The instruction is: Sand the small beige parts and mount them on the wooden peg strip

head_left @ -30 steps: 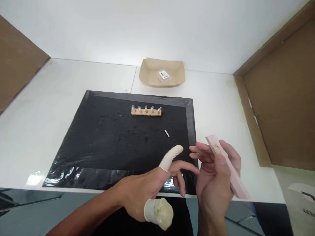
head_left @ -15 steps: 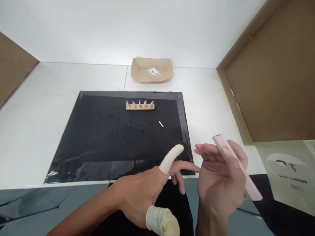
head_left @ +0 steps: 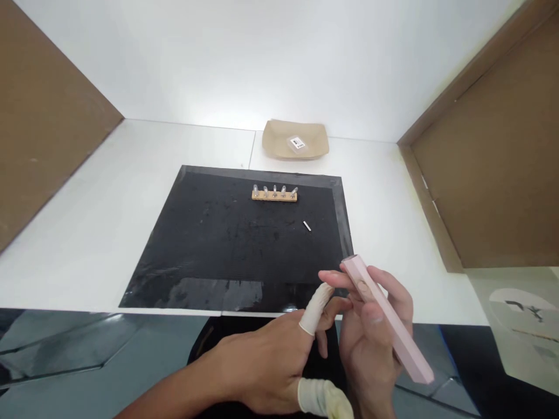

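The pink stick (head_left: pixel 391 321) you hold looks like smooth plastic with a satin sheen. The cots (head_left: pixel 315 309) you wear look rubbery, matt and wrinkled. Before you, the black mat (head_left: pixel 227 238) has a glossy, film-like near border; the counter (head_left: pixel 388 198) is smooth and slightly shiny. You see a matt paperboard tray (head_left: pixel 275 141), a clear plastic case (head_left: pixel 297 144) and a plain cardboard panel (head_left: pixel 493 180).

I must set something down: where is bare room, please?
Bare table lies between mat and left panel; the mat is bare left of the strip. Crowded: the mat's near right corner, by left hand, right hand and pink bar.
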A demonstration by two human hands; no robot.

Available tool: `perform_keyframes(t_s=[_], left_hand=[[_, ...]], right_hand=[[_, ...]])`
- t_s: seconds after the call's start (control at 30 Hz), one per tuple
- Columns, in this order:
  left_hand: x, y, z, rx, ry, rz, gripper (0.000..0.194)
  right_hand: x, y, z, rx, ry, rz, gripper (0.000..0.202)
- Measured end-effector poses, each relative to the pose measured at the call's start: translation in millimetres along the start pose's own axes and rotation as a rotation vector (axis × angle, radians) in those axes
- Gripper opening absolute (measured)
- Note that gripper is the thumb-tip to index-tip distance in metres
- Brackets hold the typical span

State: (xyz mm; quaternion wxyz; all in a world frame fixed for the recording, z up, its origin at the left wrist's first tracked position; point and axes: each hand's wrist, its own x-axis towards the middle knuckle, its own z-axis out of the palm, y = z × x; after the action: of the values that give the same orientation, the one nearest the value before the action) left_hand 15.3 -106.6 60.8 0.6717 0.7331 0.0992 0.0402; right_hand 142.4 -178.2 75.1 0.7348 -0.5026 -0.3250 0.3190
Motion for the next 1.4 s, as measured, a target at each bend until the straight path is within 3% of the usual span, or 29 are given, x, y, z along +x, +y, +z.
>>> perform_keyframes(t_s=[0.2, 0.37, 0.5, 0.63, 0.7, 0.77, 0.8, 0.87, 0.93, 1.07, 1.23, 1.4], left_hand=[[-6, -6, 3.4, 0.001, -0.016, -0.022, 0.117], [-2, -27, 12.4, 0.015, -0.078, -0.001, 0.131], [-2, -28, 7.7, 0.008, 0.064, 0.020, 0.139], [-2, -13, -35.3, 0.164, 0.382, 0.078, 0.111], [6, -9, -69.5, 0.404, 0.558, 0.017, 0.108], [18, -9, -106.1, 0.729, 0.693, -0.030, 0.077], [25, -9, -123.4, 0.870, 0.729, -0.058, 0.060], [39, -10, -152.7, 1.063, 0.754, -0.130, 0.047], [52, -12, -172.4, 1.184, 0.625, -0.194, 0.049], [70, -16, -185.5, 1.293, 0.539, -0.218, 0.055], [81, -24, -188.4, 1.256, 0.536, -0.217, 0.031], [84, -31, -194.3, 1.204, 0.525, -0.235, 0.024]], right_hand=[[-3, 3, 0, -0.087, 0.087, -0.058, 0.025], [3, -3, 0, -0.082, 0.077, -0.150, 0.027], [15, -14, -1, -0.094, 0.183, -0.268, 0.026], [26, -6, -20, -0.126, 0.284, -0.254, 0.026], [29, 7, -33, -0.149, 0.315, -0.170, 0.027], [31, 21, -45, -0.178, 0.308, -0.107, 0.028], [32, 29, -49, -0.190, 0.294, -0.080, 0.028], [33, 40, -54, -0.212, 0.254, -0.032, 0.030], [32, 48, -57, -0.225, 0.231, 0.020, 0.033], [30, 57, -60, -0.220, 0.239, 0.061, 0.033], [27, 62, -64, -0.208, 0.251, 0.096, 0.033], [26, 64, -62, -0.214, 0.243, 0.079, 0.030]])
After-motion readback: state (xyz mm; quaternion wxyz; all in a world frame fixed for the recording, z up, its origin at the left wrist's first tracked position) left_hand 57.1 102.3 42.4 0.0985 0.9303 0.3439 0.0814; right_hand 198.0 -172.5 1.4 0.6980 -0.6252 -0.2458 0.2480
